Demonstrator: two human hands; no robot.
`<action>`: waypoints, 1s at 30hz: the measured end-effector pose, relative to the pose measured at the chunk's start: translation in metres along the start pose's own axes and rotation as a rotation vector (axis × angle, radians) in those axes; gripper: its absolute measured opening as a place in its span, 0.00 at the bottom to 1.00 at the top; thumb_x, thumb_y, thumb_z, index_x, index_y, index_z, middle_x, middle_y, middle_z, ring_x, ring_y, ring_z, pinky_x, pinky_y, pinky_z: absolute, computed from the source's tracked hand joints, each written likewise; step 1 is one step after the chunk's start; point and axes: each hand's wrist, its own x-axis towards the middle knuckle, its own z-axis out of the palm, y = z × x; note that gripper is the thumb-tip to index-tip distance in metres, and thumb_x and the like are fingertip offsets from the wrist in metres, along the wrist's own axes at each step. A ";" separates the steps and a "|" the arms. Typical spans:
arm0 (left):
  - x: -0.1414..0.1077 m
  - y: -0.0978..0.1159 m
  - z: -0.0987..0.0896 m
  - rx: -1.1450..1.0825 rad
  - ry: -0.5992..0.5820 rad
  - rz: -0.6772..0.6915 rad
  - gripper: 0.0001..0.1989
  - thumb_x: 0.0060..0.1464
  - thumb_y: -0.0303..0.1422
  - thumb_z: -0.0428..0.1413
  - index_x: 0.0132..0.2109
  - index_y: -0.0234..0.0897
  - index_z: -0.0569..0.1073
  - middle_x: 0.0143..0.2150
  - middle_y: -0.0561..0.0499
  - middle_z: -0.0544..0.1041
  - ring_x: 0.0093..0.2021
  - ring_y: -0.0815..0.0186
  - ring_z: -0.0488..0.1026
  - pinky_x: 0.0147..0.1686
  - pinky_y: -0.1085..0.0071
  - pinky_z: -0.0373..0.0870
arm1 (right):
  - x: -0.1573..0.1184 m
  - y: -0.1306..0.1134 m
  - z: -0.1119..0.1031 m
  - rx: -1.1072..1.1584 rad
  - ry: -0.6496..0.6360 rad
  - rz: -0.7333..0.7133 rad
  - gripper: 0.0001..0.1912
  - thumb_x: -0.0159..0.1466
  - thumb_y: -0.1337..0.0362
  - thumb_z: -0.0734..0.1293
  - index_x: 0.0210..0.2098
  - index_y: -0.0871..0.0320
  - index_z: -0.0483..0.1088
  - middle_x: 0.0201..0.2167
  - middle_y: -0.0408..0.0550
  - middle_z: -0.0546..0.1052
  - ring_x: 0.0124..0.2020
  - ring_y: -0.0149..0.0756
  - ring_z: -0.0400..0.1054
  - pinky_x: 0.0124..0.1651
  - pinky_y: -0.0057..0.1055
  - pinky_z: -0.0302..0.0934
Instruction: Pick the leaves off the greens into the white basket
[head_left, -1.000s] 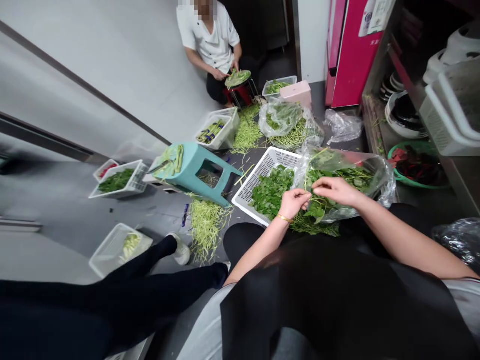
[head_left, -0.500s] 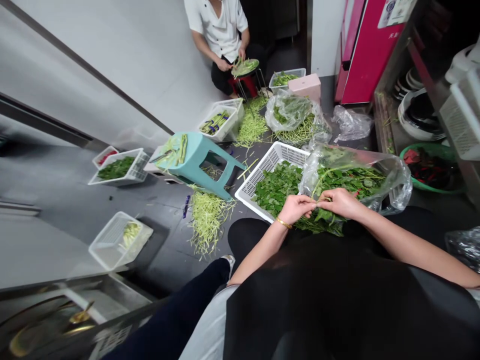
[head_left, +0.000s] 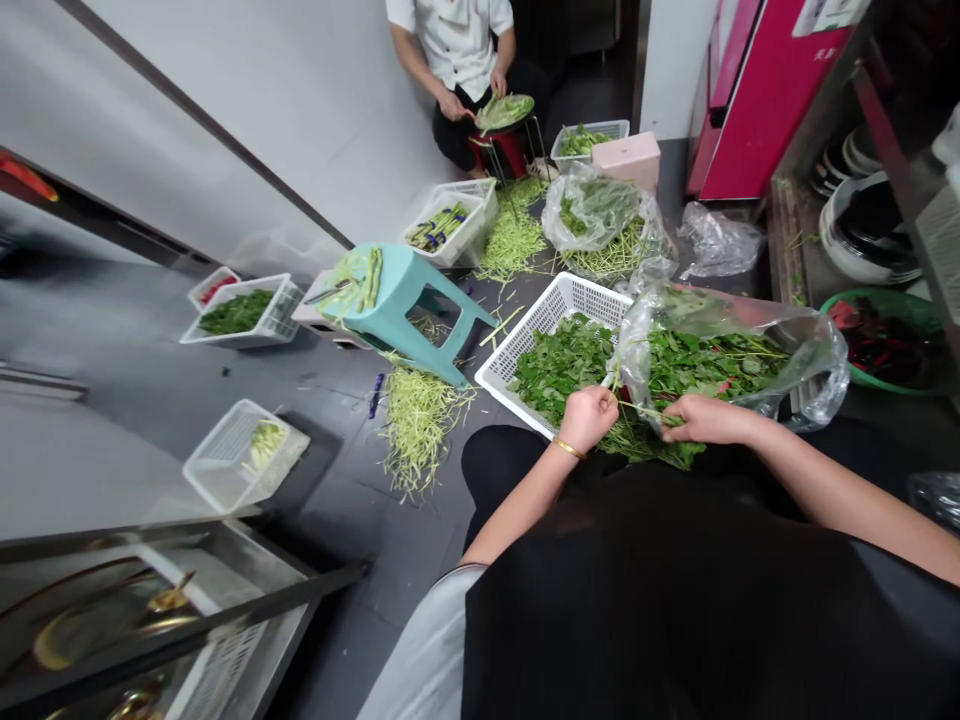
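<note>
Pinched in my left hand point(head_left: 589, 418) is a thin pale green stem, at the near right corner of a white basket point(head_left: 517, 340). My right hand point(head_left: 709, 418) has its fingers closed on the leafy end of a green sprig point(head_left: 669, 421), and the stem runs between both hands. Loose leafy greens point(head_left: 562, 365) fill much of the basket. Right of it lies a clear plastic bag point(head_left: 814, 345), open toward me, holding more leafy greens point(head_left: 705, 360) on long stems. Stems and leaves also hang below my hands, over my lap.
A turquoise stool point(head_left: 405, 300) bears peelings and a tool. Green peelings point(head_left: 420, 420) lie on the floor beside it. A co-worker point(head_left: 457, 50) in white sits at the back, handling vegetables. Several white baskets stand around; a green basin point(head_left: 892, 345) is at right.
My hands have moved apart, the right one away to the right, with the stem stretched between them. The view has shifted slightly.
</note>
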 end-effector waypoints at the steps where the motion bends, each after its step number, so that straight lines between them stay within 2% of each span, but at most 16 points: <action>1: -0.001 -0.002 -0.001 0.026 -0.001 0.007 0.10 0.48 0.23 0.52 0.21 0.35 0.65 0.20 0.55 0.64 0.24 0.72 0.61 0.29 0.75 0.58 | -0.003 0.008 -0.004 -0.111 0.041 0.087 0.11 0.55 0.59 0.66 0.31 0.60 0.75 0.29 0.51 0.78 0.33 0.41 0.71 0.35 0.30 0.58; 3: -0.005 -0.004 -0.004 0.068 0.014 0.013 0.10 0.49 0.23 0.52 0.21 0.36 0.65 0.21 0.54 0.64 0.24 0.71 0.62 0.30 0.75 0.58 | -0.011 0.018 -0.014 -0.230 0.139 0.224 0.11 0.55 0.61 0.66 0.34 0.60 0.76 0.32 0.55 0.79 0.36 0.45 0.72 0.36 0.32 0.59; 4: -0.006 -0.004 -0.004 0.080 0.022 0.013 0.10 0.49 0.23 0.52 0.21 0.36 0.65 0.21 0.54 0.64 0.25 0.70 0.62 0.30 0.74 0.58 | -0.015 0.020 -0.019 -0.218 0.216 0.250 0.12 0.57 0.61 0.65 0.36 0.60 0.76 0.34 0.55 0.79 0.36 0.45 0.72 0.37 0.32 0.59; 7: -0.010 -0.003 -0.005 0.080 0.029 0.021 0.11 0.49 0.24 0.52 0.21 0.36 0.64 0.21 0.53 0.64 0.25 0.70 0.62 0.30 0.74 0.58 | -0.021 0.005 -0.026 -0.009 0.511 0.188 0.18 0.61 0.55 0.61 0.42 0.56 0.76 0.33 0.49 0.79 0.33 0.40 0.72 0.37 0.32 0.60; 8: -0.010 -0.002 -0.005 0.068 0.028 0.025 0.11 0.49 0.24 0.52 0.21 0.36 0.64 0.21 0.53 0.64 0.25 0.70 0.62 0.30 0.74 0.58 | -0.019 -0.005 -0.025 0.067 0.557 0.129 0.19 0.61 0.52 0.61 0.43 0.55 0.76 0.31 0.47 0.79 0.31 0.38 0.71 0.36 0.31 0.60; 10: -0.011 0.002 -0.006 0.028 0.037 0.025 0.11 0.50 0.25 0.52 0.21 0.37 0.64 0.21 0.53 0.64 0.25 0.70 0.62 0.30 0.74 0.59 | -0.006 -0.023 -0.018 0.166 0.501 -0.002 0.20 0.59 0.49 0.64 0.42 0.54 0.76 0.27 0.44 0.78 0.27 0.36 0.69 0.33 0.30 0.59; 13: -0.012 0.003 -0.009 -0.041 0.066 0.011 0.10 0.50 0.26 0.52 0.22 0.37 0.65 0.21 0.53 0.64 0.24 0.70 0.61 0.30 0.74 0.59 | 0.021 -0.034 -0.003 0.234 0.322 -0.134 0.18 0.55 0.48 0.66 0.31 0.55 0.78 0.22 0.42 0.76 0.25 0.33 0.66 0.30 0.28 0.56; 15: -0.015 -0.002 -0.014 -0.061 0.084 -0.010 0.10 0.50 0.26 0.52 0.22 0.37 0.65 0.21 0.54 0.64 0.24 0.70 0.61 0.30 0.74 0.60 | 0.034 -0.028 0.002 0.298 0.269 -0.143 0.20 0.55 0.46 0.66 0.26 0.57 0.77 0.20 0.42 0.75 0.24 0.32 0.65 0.30 0.28 0.56; 18: -0.020 -0.019 -0.023 -0.157 0.110 -0.109 0.11 0.49 0.28 0.53 0.20 0.36 0.63 0.20 0.54 0.62 0.24 0.71 0.62 0.30 0.74 0.62 | 0.042 -0.017 0.000 0.403 0.189 -0.101 0.22 0.53 0.45 0.67 0.27 0.59 0.77 0.21 0.43 0.75 0.24 0.32 0.65 0.29 0.28 0.56; 21: -0.026 -0.036 -0.027 -0.530 0.076 -0.317 0.11 0.49 0.35 0.55 0.24 0.35 0.66 0.20 0.55 0.65 0.21 0.72 0.65 0.25 0.74 0.64 | 0.049 -0.018 -0.005 0.465 0.125 -0.105 0.21 0.53 0.45 0.68 0.29 0.58 0.79 0.24 0.44 0.77 0.25 0.32 0.66 0.30 0.29 0.58; 23: -0.029 -0.045 -0.026 -0.788 0.041 -0.434 0.13 0.46 0.40 0.58 0.28 0.34 0.68 0.21 0.55 0.68 0.20 0.73 0.67 0.22 0.75 0.65 | 0.064 -0.025 -0.007 0.510 0.189 -0.069 0.22 0.54 0.45 0.66 0.31 0.59 0.79 0.24 0.45 0.77 0.23 0.32 0.66 0.29 0.29 0.59; 26: -0.032 -0.056 -0.015 -0.939 0.073 -0.545 0.17 0.39 0.42 0.63 0.28 0.32 0.69 0.20 0.56 0.68 0.18 0.73 0.67 0.20 0.75 0.67 | 0.107 -0.038 -0.016 0.503 0.448 0.029 0.24 0.59 0.46 0.62 0.35 0.60 0.77 0.22 0.45 0.75 0.21 0.33 0.65 0.27 0.30 0.60; 28: -0.035 -0.065 -0.007 -0.963 0.154 -0.624 0.17 0.38 0.41 0.64 0.27 0.32 0.69 0.18 0.58 0.67 0.16 0.74 0.66 0.19 0.74 0.68 | 0.141 -0.047 -0.027 0.364 0.583 0.034 0.23 0.62 0.49 0.60 0.39 0.60 0.77 0.29 0.48 0.78 0.29 0.36 0.70 0.35 0.31 0.63; 30: -0.038 -0.076 -0.001 -0.973 0.256 -0.687 0.17 0.38 0.41 0.64 0.28 0.33 0.68 0.18 0.58 0.67 0.16 0.74 0.64 0.19 0.74 0.69 | 0.169 -0.054 -0.040 0.159 0.565 0.044 0.22 0.64 0.52 0.60 0.47 0.60 0.74 0.41 0.52 0.78 0.42 0.40 0.71 0.45 0.33 0.62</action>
